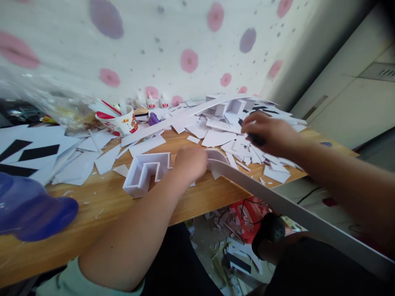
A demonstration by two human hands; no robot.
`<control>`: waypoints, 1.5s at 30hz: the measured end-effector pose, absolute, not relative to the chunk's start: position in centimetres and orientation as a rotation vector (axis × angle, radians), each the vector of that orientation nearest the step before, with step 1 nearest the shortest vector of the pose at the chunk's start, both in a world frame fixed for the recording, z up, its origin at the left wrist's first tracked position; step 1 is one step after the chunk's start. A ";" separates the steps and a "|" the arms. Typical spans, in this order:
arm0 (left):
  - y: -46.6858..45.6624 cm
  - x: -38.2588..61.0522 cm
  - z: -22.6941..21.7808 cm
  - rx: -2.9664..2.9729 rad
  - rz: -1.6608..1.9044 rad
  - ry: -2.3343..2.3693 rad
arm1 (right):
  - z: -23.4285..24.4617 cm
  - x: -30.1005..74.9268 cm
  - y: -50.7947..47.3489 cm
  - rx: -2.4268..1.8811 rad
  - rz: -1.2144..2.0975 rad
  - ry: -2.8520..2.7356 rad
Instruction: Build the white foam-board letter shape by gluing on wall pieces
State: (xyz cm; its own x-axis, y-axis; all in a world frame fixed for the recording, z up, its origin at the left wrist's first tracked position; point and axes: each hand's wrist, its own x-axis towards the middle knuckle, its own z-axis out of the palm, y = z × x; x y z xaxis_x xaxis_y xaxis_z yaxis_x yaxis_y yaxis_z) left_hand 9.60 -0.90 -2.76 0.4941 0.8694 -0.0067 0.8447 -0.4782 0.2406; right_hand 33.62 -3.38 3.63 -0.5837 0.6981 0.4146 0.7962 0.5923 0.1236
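My left hand point(190, 162) is closed at the end of a white box-like letter shape point(135, 174) with upright walls, resting on the wooden table. From this hand a long white strip point(277, 199) curves round and runs past the table edge to the lower right. The hand hides where strip and shape meet, and its fingertips are out of sight. My right hand point(271, 131) is raised over the scraps, its fingers wrapped round a black hand tool point(256, 139); it is a little blurred, and no blade can be made out.
White offcuts point(216, 137) lie across the back of the wooden table point(173, 205). A paper cup point(119, 123) with tools, glue bottles point(152, 102) and a purple object point(153, 119) stand behind. A blue plastic item point(33, 209) sits at left. Below are a red crate point(249, 218) and more scraps.
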 end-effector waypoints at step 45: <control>-3.8 8.3 -1.0 1.550 0.823 0.599 | 4.1 34.7 -11.3 -1.695 0.363 -2.524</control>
State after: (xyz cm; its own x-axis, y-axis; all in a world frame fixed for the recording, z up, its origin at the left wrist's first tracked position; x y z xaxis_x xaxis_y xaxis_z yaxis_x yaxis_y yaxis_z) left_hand 8.29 -3.80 -1.01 0.6143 0.7718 0.1642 -0.0804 -0.1458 0.9860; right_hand 34.66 -11.33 4.08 -0.3849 0.9206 -0.0652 0.9017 0.3601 -0.2394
